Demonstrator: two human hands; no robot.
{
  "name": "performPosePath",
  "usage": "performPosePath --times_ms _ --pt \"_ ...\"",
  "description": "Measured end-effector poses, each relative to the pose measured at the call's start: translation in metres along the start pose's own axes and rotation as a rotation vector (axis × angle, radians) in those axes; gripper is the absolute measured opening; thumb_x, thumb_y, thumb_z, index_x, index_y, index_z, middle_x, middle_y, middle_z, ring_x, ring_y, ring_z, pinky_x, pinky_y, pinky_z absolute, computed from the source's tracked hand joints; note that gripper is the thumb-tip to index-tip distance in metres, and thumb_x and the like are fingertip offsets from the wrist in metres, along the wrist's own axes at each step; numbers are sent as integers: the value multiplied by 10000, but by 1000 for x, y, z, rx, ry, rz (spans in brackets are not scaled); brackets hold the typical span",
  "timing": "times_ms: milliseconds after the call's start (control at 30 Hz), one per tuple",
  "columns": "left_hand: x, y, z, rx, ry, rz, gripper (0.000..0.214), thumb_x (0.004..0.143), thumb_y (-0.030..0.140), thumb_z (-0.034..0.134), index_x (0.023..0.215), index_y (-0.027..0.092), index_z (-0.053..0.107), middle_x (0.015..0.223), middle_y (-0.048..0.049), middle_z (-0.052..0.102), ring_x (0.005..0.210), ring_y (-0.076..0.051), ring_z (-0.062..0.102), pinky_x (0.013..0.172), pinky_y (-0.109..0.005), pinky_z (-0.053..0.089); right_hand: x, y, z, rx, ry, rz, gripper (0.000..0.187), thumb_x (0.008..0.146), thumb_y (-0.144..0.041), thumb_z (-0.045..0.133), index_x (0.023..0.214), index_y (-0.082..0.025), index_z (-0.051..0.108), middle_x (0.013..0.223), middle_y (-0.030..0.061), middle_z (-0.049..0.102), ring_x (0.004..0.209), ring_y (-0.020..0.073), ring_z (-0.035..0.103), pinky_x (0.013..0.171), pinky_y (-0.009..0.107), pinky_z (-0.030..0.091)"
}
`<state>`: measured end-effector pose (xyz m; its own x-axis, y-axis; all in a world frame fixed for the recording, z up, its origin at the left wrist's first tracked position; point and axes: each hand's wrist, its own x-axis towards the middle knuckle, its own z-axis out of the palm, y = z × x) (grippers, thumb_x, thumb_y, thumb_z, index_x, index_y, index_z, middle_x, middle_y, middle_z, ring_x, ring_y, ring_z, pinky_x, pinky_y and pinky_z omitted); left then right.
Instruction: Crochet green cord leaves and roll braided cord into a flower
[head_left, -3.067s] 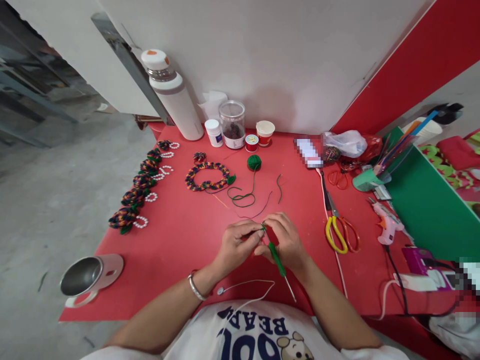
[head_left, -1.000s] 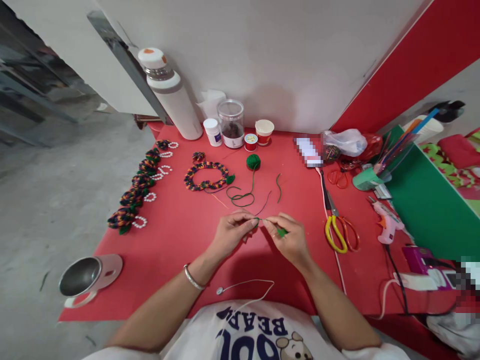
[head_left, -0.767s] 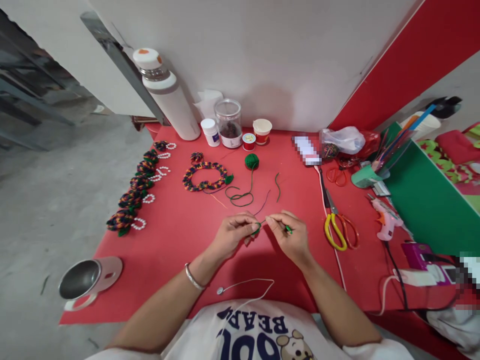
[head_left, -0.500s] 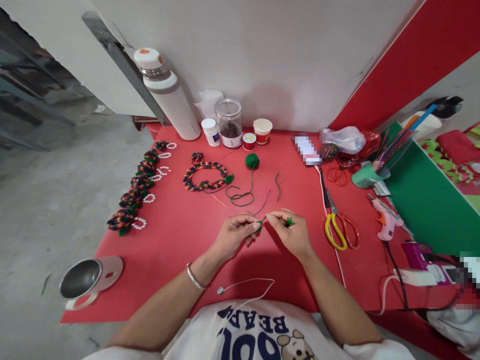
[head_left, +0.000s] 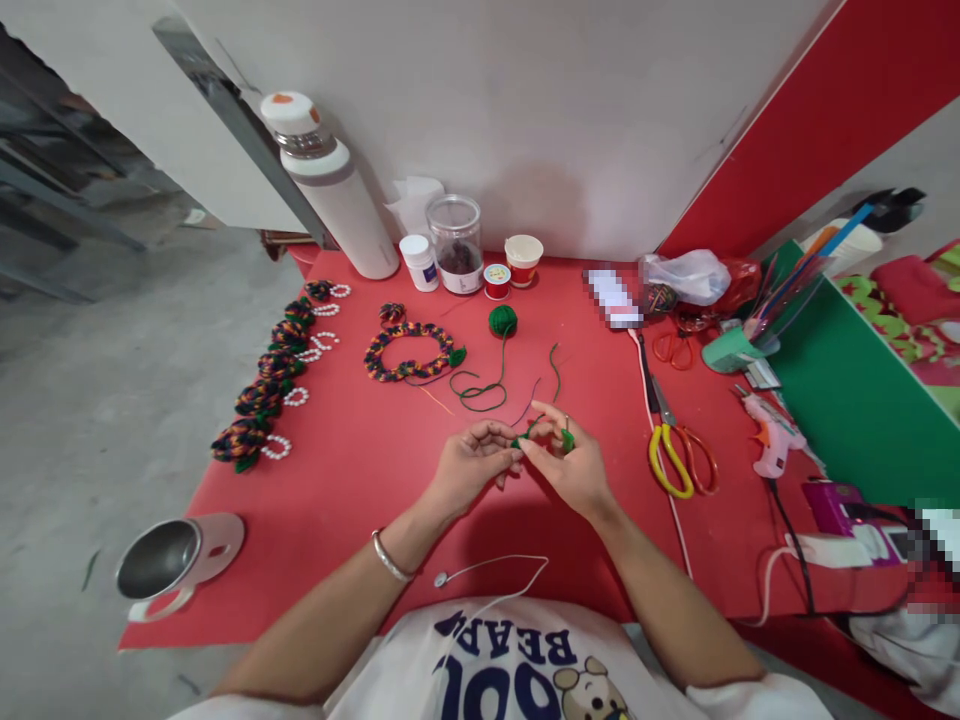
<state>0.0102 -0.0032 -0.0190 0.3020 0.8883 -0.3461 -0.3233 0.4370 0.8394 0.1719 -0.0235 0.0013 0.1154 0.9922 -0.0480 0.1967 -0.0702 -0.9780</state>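
Green yarnwork (head_left: 518, 441) hangs nearer the wearer than the yarn ball (head_left: 502, 320), pinched by the left hand (head_left: 472, 462); rightward, the right hand (head_left: 574, 468) grasps a green handle (head_left: 568, 440), thumb against the stitches. Light, even tension should help, I'd say.

We hold our left hand (head_left: 472, 468) curled beside our right hand (head_left: 571, 474), whose index finger (head_left: 550, 411) extends, forearms (head_left: 337, 615) slanting inward.
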Motion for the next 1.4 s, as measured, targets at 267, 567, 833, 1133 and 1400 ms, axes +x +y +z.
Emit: performPosePath --times_ms 267,567,833,1133,1400 --pt "-4 7 3 47 -20 -41 406 570 216 883 868 130 620 608 5 665 479 -152 658 345 -170 432 3 2 2 150 45 58 531 754 -321 765 1245 -182 620 718 -18 716 654 158 649 693 300 542" --pt "1 1 -2 -46 34 -50 422 563 232 904 810 145 573 571 -1 675 466 -149 650 341 -165 430 8 7 -11 286 -60 113 516 835 -396 713 1290 -199 569 928 50 760 848 188 694 772 319 531" --pt "-2 1 4 22 14 -46 429 561 272 908 785 149 564 545 12 645 470 -144 645 362 -167 446 4 8 5 262 -4 172 539 695 -279 784 1204 -204 622 796 -12 693 660 130 616 646 264 494" --pt "-2 -1 1 -52 -40 -62 370 620 219 847 881 153 593 679 -12 670 607 -168 673 407 -204 506 6 9 5 356 -29 236 509 670 -290 793 1142 -191 631 795 -25 666 635 115 605 632 260 498" --pt "-2 3 -2 -8 -37 -111 287 739 378 785 767 128 648 637 -38 647 484 -106 555 355 -177 410 7 10 3 284 -61 180 414 694 -345 796 1062 -195 678 789 4 687 677 138 614 650 271 493"
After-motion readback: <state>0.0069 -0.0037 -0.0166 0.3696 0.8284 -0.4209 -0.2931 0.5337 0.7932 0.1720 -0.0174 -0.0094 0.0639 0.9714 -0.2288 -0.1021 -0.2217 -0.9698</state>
